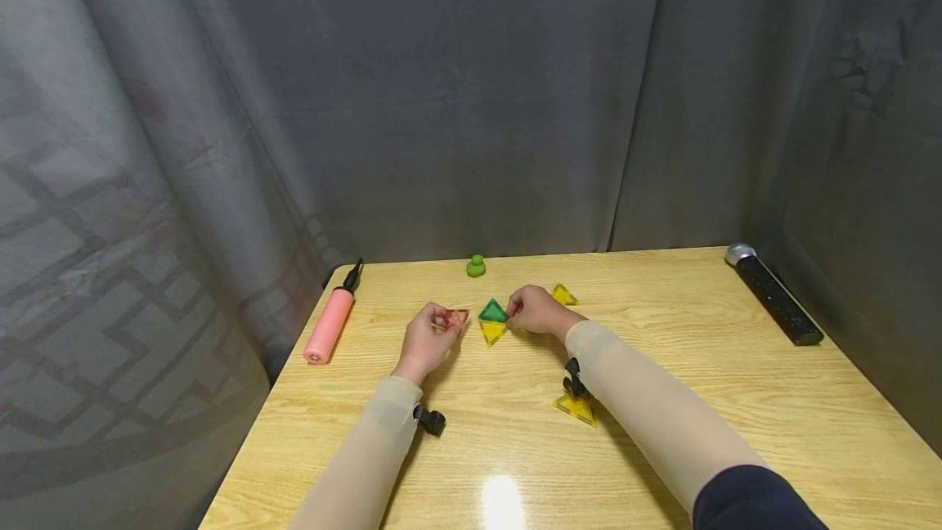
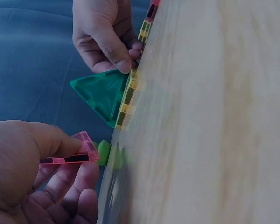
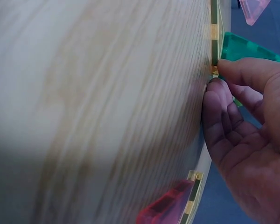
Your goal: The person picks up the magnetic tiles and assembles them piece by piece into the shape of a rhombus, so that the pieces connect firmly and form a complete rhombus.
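Note:
My left hand (image 1: 427, 342) pinches a pinkish-red, see-through triangular magnetic tile (image 2: 86, 147) between thumb and fingers, just above the table. To its right, a green triangular magnetic tile (image 1: 492, 311) meets a yellow triangular magnetic tile (image 1: 492, 332) along one edge. The green one slants up from the yellow one in the left wrist view. My right hand (image 1: 539, 311) pinches the corner where these two tiles meet, thumb and fingertips on it. Its fingers partly hide that corner. In the right wrist view, the tile in my left hand shows only as a pink corner at the top.
Another yellow tile (image 1: 564, 295) lies behind my right hand, and one more yellow tile (image 1: 576, 409) lies under my right wrist. A green toy (image 1: 476, 267) sits at the back edge. A pink hand pump (image 1: 330, 324) lies left, a black microphone (image 1: 776, 297) right. Grey curtains (image 1: 471, 105) surround the table.

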Demonstrator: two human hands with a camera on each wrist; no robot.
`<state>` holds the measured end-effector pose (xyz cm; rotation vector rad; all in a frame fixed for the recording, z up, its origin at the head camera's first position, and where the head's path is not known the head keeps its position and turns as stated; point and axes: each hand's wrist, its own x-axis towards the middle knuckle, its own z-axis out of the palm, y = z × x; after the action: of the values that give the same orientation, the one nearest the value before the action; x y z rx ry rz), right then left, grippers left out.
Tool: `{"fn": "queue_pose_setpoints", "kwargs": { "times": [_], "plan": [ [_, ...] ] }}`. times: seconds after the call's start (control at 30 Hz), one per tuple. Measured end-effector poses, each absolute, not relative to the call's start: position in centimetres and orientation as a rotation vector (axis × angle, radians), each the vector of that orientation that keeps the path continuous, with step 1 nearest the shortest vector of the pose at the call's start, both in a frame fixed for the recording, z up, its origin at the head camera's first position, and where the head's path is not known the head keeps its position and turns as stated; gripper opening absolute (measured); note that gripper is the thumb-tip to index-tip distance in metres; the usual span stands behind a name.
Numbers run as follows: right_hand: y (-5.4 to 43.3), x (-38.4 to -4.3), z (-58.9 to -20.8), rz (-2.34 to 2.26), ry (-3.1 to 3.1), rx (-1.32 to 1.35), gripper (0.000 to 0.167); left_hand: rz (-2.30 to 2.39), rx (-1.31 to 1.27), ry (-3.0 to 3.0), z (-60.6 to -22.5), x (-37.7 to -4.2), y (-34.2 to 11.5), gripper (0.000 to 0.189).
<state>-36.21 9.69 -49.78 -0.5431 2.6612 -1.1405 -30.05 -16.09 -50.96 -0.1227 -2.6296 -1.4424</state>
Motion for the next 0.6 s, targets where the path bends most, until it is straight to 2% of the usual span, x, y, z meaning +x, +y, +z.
{"fn": "queue_pose_setpoints", "kwargs": {
  "times": [0.6],
  "plan": [
    [8.87, -35.56, -49.27, -1.116, 2.666, -0.512, 0.007, -1.519, -0.035, -2.612, -51.03, -30.76, -15.4, 0.025]
  ]
}}
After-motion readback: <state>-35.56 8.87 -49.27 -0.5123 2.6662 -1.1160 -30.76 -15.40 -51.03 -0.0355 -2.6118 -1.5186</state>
